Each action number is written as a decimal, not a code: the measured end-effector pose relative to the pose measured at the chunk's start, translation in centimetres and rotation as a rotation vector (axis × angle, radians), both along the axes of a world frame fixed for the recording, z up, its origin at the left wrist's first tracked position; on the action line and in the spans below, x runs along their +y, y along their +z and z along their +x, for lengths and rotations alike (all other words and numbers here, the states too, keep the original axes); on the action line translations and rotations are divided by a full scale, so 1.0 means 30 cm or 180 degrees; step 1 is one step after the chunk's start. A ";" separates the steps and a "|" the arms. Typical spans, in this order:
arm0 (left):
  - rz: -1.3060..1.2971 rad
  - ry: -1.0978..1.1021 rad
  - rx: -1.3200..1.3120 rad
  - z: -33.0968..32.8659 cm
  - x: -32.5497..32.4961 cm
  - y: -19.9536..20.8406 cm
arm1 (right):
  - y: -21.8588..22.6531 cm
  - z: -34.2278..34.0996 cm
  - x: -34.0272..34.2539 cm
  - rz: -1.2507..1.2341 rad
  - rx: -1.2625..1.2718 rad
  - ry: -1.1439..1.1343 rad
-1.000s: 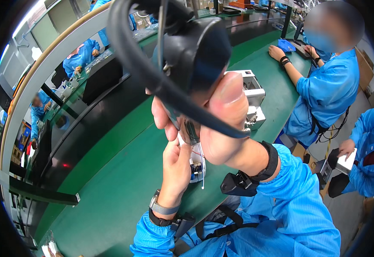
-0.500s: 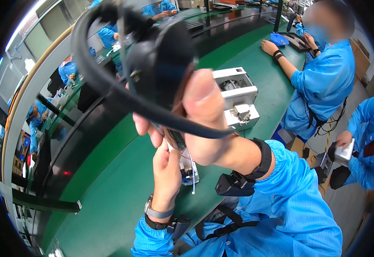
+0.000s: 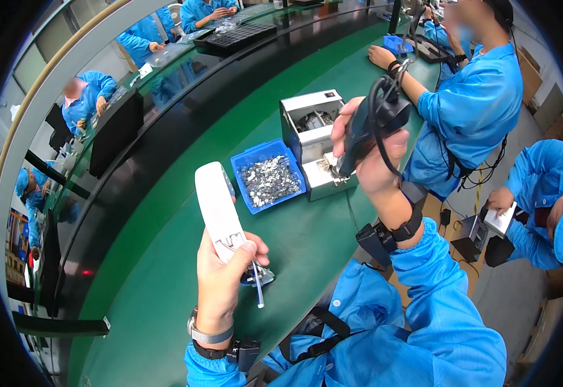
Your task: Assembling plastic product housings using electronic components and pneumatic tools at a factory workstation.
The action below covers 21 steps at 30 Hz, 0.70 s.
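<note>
My left hand [image 3: 217, 280] is wrapped round a long white plastic housing [image 3: 214, 197], held tilted above the bench. Near my thumb its lower end shows an open recess with small parts, and a pale strip [image 3: 259, 293] hangs from it. A black electric screwdriver [image 3: 366, 135] is gripped in my right hand [image 3: 384, 164], its cord looping down in front. The driver's tip points down at the front tray of a silver screw feeder [image 3: 311, 137]; whether they touch I cannot tell.
A blue bin [image 3: 237, 175] of small metal parts stands left of the feeder on the green bench [image 3: 165, 309]. A co-worker [image 3: 471, 103] stands at the bench, far right; another person [image 3: 542, 200] holds a white box. More people work across the black-edged line [image 3: 117, 193].
My right hand has carried the screwdriver away from my left hand, rightward to the feeder. The white housing and blue bin, hidden before, now show. The whole view has shifted.
</note>
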<state>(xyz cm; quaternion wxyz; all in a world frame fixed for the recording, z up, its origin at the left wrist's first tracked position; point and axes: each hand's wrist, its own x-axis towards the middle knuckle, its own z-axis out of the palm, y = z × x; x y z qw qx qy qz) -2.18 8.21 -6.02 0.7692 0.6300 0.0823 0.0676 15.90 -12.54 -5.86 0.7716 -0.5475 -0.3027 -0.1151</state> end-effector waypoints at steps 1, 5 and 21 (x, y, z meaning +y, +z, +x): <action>-0.0080 -0.0102 0.0002 0.006 -0.002 -0.002 | -0.006 0.007 -0.001 -0.0066 -0.0041 -0.0046; -0.0042 -0.0159 0.0034 0.011 -0.006 -0.009 | -0.025 0.025 -0.012 -0.0134 0.0000 -0.0083; 0.0126 0.0070 0.0068 0.024 -0.025 -0.007 | -0.045 0.027 -0.014 0.0183 -0.0212 -0.0001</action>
